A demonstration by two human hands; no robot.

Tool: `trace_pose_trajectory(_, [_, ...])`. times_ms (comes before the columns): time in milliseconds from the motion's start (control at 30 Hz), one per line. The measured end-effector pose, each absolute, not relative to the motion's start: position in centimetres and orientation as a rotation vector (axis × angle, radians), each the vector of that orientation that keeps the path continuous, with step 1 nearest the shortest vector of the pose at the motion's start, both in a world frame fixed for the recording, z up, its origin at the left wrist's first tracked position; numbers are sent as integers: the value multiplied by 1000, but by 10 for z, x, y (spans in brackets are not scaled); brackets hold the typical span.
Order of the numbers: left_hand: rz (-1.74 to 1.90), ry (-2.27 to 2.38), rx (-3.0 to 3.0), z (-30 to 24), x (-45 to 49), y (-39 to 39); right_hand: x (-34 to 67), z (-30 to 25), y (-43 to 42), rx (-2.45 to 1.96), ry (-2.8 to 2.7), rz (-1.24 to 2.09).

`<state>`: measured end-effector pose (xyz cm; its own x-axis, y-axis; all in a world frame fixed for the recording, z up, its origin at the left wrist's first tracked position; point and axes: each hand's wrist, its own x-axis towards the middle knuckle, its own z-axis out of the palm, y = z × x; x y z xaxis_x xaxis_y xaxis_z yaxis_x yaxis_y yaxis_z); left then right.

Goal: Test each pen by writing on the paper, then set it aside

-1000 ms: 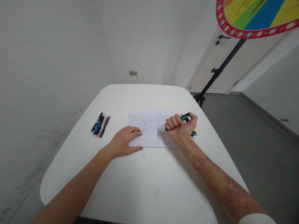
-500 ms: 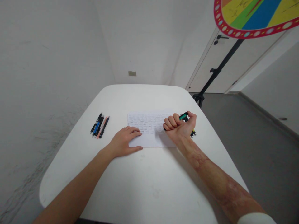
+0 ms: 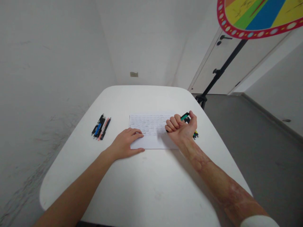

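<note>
A sheet of paper (image 3: 151,143) covered with lines of handwriting lies in the middle of the white table. My left hand (image 3: 126,142) rests flat on the sheet's left edge, fingers apart. Over the sheet's right part, my right hand (image 3: 181,127) is turned palm up, its fingers curled around a green and black pen (image 3: 184,116). The thumb touches the pen's upper end. Its lower end is mostly hidden by the fingers. Behind my right hand, more pens (image 3: 196,135) lie partly covered.
Several pens (image 3: 101,127) in black, blue and pink lie side by side on the left of the white table (image 3: 142,189). Beyond the right edge stands a colourful wheel (image 3: 260,19) on a black stand (image 3: 219,74), near a door (image 3: 246,63).
My right thumb and the green pen's upper end have shifted slightly up and to the left. My left hand and the paper stay in place.
</note>
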<state>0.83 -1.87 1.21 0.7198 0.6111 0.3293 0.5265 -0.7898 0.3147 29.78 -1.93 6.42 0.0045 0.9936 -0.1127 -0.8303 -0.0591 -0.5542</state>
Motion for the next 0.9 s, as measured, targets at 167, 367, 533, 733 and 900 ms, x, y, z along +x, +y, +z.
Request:
trace_pose_trajectory(167, [634,905,2726,13,8,-19,299,63,-18,-571,-374,1535])
trace_pose_trajectory(367, [632,915,2711,13,9,-19,299,62,-19,-578,-391,1536])
trace_pose_trajectory(533, [634,913,2719,13,9,-19,299,63,-17,-579,-460,1521])
trace_pose_trajectory(733, [637,909,2712,16,11,-20,299,54,-13,-731,-716,1383])
trace_pose_trajectory(900, [648,907,2706,17,11,-20,307,29,-27,-956,-927,1203])
